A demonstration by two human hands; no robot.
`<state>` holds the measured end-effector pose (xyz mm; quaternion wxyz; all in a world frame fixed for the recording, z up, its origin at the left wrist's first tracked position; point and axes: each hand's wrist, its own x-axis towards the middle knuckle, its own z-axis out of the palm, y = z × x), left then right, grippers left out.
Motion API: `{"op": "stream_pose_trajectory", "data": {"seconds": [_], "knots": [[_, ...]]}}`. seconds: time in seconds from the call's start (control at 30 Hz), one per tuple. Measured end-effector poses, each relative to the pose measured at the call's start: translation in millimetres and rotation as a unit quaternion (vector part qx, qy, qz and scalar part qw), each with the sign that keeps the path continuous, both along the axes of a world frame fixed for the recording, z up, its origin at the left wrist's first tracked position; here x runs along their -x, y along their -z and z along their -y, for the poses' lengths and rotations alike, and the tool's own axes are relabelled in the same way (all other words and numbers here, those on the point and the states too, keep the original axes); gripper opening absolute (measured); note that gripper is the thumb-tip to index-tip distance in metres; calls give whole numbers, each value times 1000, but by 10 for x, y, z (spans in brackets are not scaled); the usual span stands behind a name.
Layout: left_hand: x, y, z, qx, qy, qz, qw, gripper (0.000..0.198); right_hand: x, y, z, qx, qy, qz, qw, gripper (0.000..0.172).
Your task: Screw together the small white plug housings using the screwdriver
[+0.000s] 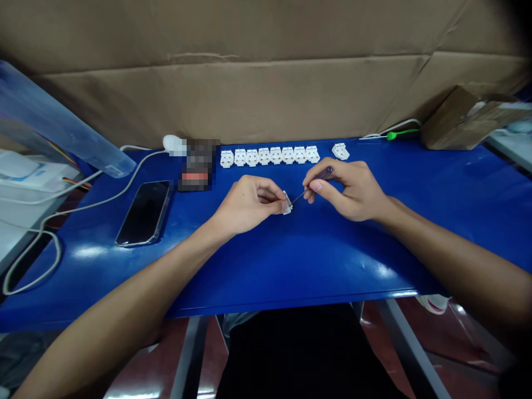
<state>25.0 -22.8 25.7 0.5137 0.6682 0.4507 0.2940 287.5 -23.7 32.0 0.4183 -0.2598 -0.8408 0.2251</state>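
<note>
My left hand pinches a small white plastic block between thumb and fingertips. My right hand holds a slim screwdriver with a dark purple handle, and its thin metal shaft reaches to the white block. The tip seems to meet the block, though the exact contact is too small to make out. Both hands are low over the blue table. Just beyond them stands a row of several similar white blocks, with one more white block lying apart to the right.
A black smartphone lies left of my hands, next to a pixelated dark object. A white cable trails over the left table edge. A green-handled tool and a cardboard box sit at the back right, against a cardboard wall.
</note>
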Motion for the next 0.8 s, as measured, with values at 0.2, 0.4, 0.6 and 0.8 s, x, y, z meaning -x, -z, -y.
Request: {"op": "stream_pose_trajectory", "data": {"seconds": [0.2, 0.4, 0.6, 0.8], "knots": [[21, -11, 0, -28, -2, -29, 999, 8, 18, -2, 10, 5, 3, 0, 1000, 19], [19, -29, 0, -20, -2, -32, 999, 8, 11, 5, 7, 2, 5, -5, 1000, 20], [11, -26, -1, -15, -4, -37, 999, 9, 11, 7, -5, -8, 1, -7, 1000, 20], [2, -20, 9, -9, -8, -39, 999, 11, 19, -17, -5, -23, -5, -4, 1000, 19]]}}
